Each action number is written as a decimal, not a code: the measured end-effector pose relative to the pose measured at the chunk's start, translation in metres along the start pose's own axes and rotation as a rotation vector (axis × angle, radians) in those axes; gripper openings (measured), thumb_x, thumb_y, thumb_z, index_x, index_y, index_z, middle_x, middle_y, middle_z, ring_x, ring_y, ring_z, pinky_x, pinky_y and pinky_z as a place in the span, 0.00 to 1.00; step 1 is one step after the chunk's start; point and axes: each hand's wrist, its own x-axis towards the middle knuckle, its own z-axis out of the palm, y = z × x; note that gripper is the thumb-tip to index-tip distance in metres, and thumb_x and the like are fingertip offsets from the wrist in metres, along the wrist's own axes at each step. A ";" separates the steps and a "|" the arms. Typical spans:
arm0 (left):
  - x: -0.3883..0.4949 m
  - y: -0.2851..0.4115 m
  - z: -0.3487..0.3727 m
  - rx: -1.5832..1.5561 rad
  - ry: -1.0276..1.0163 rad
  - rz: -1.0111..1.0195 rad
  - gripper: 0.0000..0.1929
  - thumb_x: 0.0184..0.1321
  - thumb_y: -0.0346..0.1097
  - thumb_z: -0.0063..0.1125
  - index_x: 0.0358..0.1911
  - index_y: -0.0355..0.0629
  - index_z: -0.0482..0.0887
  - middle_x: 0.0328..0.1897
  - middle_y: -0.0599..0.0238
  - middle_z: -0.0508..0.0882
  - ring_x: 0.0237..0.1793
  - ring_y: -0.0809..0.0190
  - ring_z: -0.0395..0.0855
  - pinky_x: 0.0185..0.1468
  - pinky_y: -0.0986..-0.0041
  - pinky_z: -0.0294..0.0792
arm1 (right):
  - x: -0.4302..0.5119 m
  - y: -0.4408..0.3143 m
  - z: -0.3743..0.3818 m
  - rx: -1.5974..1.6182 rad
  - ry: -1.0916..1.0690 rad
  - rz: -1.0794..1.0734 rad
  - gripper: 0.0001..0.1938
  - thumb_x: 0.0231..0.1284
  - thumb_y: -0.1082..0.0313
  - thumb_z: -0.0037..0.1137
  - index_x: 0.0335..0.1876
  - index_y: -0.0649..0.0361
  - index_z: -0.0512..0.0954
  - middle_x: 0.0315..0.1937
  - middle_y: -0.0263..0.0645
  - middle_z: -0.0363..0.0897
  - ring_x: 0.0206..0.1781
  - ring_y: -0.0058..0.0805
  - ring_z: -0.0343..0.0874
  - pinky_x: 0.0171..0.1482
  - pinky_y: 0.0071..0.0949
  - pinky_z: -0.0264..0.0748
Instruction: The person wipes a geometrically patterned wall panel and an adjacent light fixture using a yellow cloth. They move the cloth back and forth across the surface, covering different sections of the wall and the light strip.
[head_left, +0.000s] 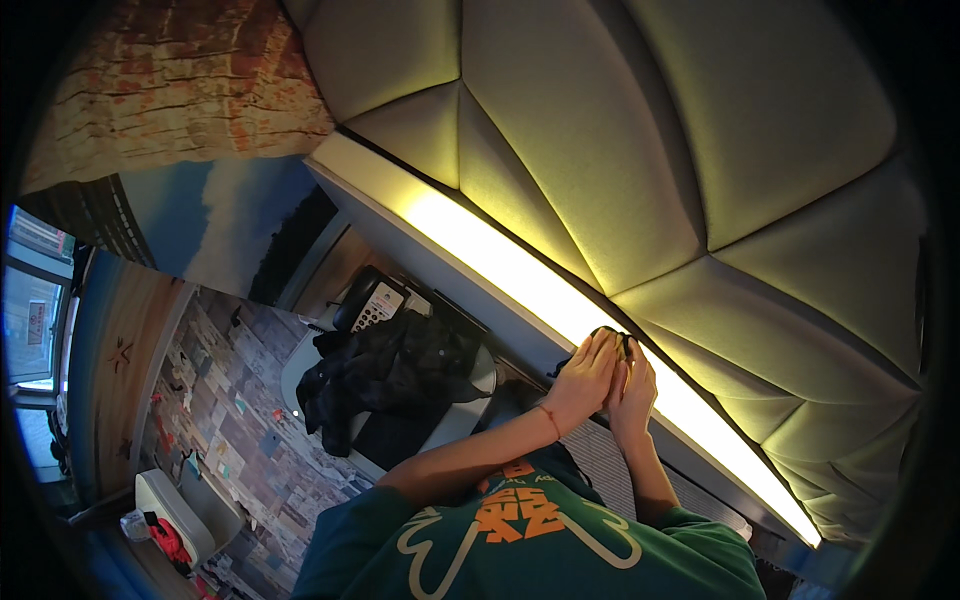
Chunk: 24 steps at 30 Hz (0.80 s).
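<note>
Both hands are raised together in front of the lit strip of the wall. My left hand (587, 379), with a thin red string at the wrist, has its fingers pressed around a small black item (606, 331). My right hand (634, 386) is close against it on the right, its fingertips also at the black item. The fingers cover most of this item, so its kind cannot be told. A bit of dark material shows to the left of my left hand. Black clothing (394, 364) lies in a heap on a light rounded table (300, 364), left of my forearms.
A black desk telephone (371, 304) stands behind the clothing. A glowing light strip (480, 247) runs diagonally below padded wall panels (570, 150). At lower left, a light-coloured chair (176, 510) bears a red item (171, 541). The floor (255, 427) has a patchwork pattern.
</note>
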 end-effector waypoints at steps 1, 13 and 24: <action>0.004 0.001 0.005 0.028 0.010 0.002 0.24 0.62 0.34 0.54 0.58 0.21 0.77 0.64 0.40 0.76 0.72 0.41 0.68 0.76 0.55 0.60 | 0.002 0.002 0.001 -0.007 -0.004 0.015 0.19 0.72 0.72 0.49 0.65 0.69 0.69 0.46 0.55 0.81 0.47 0.52 0.81 0.53 0.43 0.76; -0.009 0.016 -0.003 0.258 -0.023 0.021 0.26 0.58 0.37 0.54 0.57 0.23 0.78 0.63 0.41 0.78 0.69 0.44 0.72 0.74 0.57 0.63 | 0.001 0.009 0.006 0.068 0.010 -0.043 0.12 0.67 0.72 0.54 0.52 0.68 0.79 0.49 0.52 0.79 0.52 0.50 0.79 0.56 0.42 0.75; -0.018 0.012 -0.005 0.222 -0.013 -0.021 0.24 0.57 0.34 0.55 0.55 0.22 0.79 0.60 0.40 0.79 0.66 0.44 0.76 0.73 0.57 0.66 | 0.010 -0.001 0.008 0.117 -0.006 -0.123 0.12 0.61 0.74 0.58 0.49 0.67 0.81 0.47 0.48 0.79 0.50 0.47 0.77 0.54 0.41 0.75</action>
